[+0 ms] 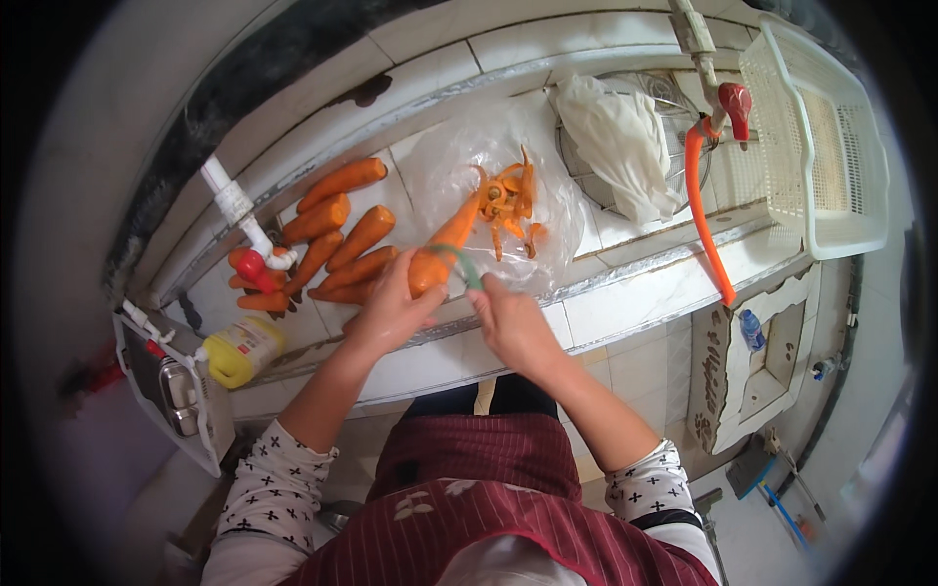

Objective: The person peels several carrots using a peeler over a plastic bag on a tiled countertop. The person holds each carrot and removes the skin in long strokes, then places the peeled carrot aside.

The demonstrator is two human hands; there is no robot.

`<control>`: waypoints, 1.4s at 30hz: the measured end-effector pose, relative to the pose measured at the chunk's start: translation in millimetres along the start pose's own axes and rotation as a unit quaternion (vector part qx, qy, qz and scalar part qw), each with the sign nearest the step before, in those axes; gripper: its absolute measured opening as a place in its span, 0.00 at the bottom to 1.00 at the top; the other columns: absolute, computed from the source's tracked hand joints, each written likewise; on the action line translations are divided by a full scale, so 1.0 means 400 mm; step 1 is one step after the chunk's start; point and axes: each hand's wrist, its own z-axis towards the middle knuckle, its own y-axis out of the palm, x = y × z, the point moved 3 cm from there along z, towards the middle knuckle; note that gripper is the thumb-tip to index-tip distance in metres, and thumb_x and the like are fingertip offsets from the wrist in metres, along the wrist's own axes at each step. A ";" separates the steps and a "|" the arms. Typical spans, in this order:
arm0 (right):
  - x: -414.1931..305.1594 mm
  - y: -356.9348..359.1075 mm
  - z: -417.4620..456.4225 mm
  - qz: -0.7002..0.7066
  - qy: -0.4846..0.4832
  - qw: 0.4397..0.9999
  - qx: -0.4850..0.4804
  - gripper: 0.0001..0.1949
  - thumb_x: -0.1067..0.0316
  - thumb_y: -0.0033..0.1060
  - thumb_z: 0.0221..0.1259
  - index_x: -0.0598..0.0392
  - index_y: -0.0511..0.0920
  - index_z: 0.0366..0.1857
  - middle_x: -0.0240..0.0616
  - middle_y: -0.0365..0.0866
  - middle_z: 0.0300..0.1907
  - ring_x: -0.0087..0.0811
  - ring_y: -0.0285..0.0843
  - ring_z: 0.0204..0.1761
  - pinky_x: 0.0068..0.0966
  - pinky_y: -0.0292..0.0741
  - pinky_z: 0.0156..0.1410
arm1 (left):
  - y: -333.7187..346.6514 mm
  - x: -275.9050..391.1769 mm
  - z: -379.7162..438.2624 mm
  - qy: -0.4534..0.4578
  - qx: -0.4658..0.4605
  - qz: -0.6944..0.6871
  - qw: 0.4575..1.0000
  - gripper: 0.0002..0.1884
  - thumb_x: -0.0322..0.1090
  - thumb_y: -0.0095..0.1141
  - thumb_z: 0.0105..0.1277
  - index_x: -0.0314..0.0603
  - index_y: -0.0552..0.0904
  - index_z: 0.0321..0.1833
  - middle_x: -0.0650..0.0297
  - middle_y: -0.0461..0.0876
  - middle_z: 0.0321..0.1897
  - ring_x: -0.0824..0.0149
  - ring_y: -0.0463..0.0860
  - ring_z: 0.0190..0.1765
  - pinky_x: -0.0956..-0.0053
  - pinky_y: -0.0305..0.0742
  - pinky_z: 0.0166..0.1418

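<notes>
My left hand grips the thick end of a carrot, whose tapered end points away from me over a clear plastic bag. My right hand is closed around a green-handled peeler, its head against the carrot near my left fingers. On the bag lies a small heap of orange peelings with some cut carrot tops among them. To the left of my left hand, several whole carrots rest on the white tiled counter. The peeler's blade is blurred.
A white cloth lies on a round wire strainer. Right of it are a red-handled tap with an orange hose and a white plastic basket. At left stand another red-handled tap, a yellow bottle and a rack of metal containers.
</notes>
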 end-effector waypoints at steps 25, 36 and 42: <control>0.214 0.014 0.138 -0.029 0.016 0.996 0.088 0.20 0.50 0.42 0.73 0.61 0.71 0.44 0.56 0.81 0.27 0.53 0.76 0.22 0.45 0.72 0.27 | 0.001 0.002 -0.075 0.180 0.089 0.221 0.954 0.30 0.26 0.65 0.54 0.37 0.69 0.61 0.53 0.70 0.53 0.58 0.75 0.58 0.68 0.75 0.57; 0.122 0.037 0.143 0.541 0.183 0.818 -0.071 0.21 0.47 0.48 0.72 0.60 0.76 0.41 0.38 0.82 0.32 0.13 0.54 0.15 0.14 0.58 0.18 | 0.045 -0.034 -0.066 -0.046 -0.076 -0.146 0.985 0.29 0.32 0.64 0.59 0.39 0.67 0.61 0.61 0.77 0.43 0.74 0.77 0.42 0.80 0.76 0.40; 0.081 0.022 0.058 0.110 0.052 0.992 0.013 0.19 0.53 0.44 0.74 0.62 0.75 0.41 0.50 0.78 0.22 0.44 0.72 0.19 0.36 0.71 0.27 | 0.034 -0.025 -0.010 -0.071 -0.019 -0.049 0.996 0.24 0.33 0.64 0.58 0.37 0.72 0.57 0.64 0.78 0.38 0.76 0.76 0.33 0.82 0.73 0.28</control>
